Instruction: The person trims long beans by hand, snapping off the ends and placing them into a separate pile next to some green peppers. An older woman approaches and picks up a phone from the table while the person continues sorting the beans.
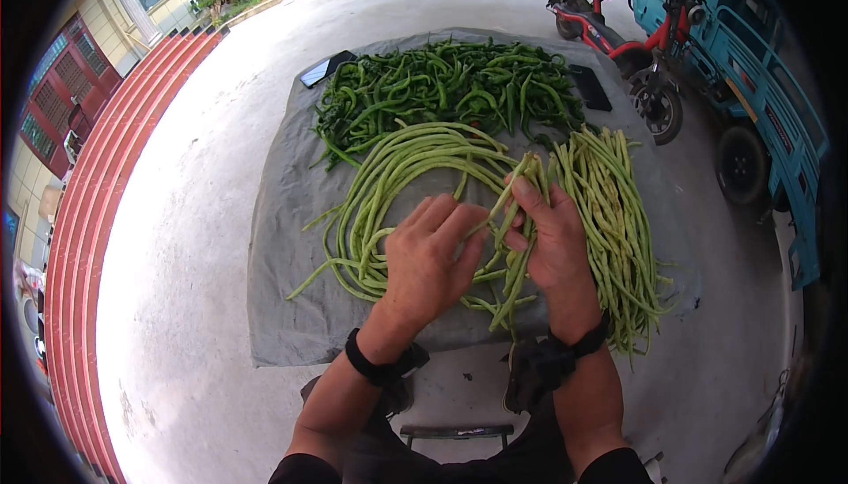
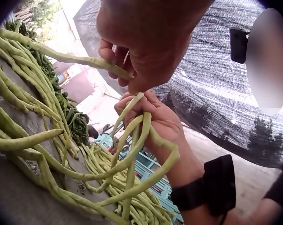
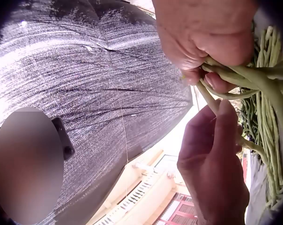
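My right hand (image 1: 558,235) grips a few long green beans (image 2: 140,136) near their ends, and the rest of their length loops down. Beside it on the left, my left hand (image 1: 433,250) pinches one long bean (image 2: 80,59) close to its tip between thumb and fingers. In the right wrist view the left hand (image 3: 215,161) has its thumb against a bean right by the right hand (image 3: 207,35). Below both hands, a curved row of long beans (image 1: 367,192) lies on the grey cloth (image 1: 287,219). A thick bundle of long beans (image 1: 609,237) lies to the right.
A heap of green chili peppers (image 1: 442,86) covers the far side of the cloth. Phones lie at its left (image 1: 327,69) and right (image 1: 590,86). Red steps (image 1: 115,219) run along the left; a red scooter (image 1: 618,42) and blue three-wheeler (image 1: 751,86) stand at right.
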Demonstrator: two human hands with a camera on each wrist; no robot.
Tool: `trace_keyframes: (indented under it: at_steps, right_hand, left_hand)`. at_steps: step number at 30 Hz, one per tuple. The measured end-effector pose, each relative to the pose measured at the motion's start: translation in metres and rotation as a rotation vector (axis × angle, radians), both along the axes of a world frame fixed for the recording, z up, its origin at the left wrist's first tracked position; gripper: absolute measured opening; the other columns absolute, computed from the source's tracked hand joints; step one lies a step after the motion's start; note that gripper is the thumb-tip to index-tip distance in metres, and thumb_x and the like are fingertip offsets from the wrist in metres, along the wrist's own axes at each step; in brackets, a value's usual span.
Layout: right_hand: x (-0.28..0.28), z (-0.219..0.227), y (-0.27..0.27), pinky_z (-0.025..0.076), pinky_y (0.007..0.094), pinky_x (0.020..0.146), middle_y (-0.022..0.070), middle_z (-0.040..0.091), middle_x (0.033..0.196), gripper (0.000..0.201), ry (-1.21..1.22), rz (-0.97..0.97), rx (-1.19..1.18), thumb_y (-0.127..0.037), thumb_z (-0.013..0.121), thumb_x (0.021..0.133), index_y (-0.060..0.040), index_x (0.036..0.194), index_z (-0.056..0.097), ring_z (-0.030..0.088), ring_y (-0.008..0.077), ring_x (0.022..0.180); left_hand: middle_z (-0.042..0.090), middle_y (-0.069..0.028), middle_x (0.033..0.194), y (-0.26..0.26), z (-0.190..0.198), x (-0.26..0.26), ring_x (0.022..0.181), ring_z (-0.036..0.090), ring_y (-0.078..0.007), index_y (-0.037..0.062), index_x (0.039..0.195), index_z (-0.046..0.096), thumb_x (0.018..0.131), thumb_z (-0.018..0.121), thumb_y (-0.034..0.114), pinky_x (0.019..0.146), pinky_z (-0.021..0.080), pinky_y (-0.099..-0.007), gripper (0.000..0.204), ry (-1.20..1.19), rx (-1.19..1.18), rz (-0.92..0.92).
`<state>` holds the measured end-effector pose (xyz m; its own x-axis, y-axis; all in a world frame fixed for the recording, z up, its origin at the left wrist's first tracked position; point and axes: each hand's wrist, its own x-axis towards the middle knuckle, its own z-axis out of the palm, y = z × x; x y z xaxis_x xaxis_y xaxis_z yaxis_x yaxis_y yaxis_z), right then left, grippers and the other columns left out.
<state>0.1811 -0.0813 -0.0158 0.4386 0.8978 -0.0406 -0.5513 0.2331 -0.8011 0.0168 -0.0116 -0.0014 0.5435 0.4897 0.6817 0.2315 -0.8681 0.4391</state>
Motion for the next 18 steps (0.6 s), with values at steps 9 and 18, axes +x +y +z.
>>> trace_keyframes:
  at_steps: [9,18]
  right_hand:
    - [0.017,-0.008,-0.002,0.043,0.026,0.054,0.0015,0.063,0.093,0.016,-0.017,-0.039,0.049,-0.023,0.068,0.106,-0.0076,0.11,0.065,0.054,0.0089,0.074]
    - [0.026,-0.008,-0.003,0.045,0.0281,0.058,0.0063,0.065,0.101,0.017,-0.005,-0.125,0.074,-0.022,0.065,0.107,-0.005,0.11,0.062,0.054,0.011,0.08]
  left_hand:
    - [0.069,-0.006,0.091,0.016,-0.007,-0.008,0.086,0.068,-0.0285,0.0085,0.107,0.073,0.083,0.078,0.01,0.077,0.051,-0.0411,0.024,0.146,-0.033,-0.052]
    - [0.066,-0.0107,0.099,0.029,-0.027,-0.016,0.091,0.068,-0.0352,0.0076,0.107,0.069,0.089,0.073,0.011,0.079,0.053,-0.0458,0.019,0.272,-0.17,-0.06]
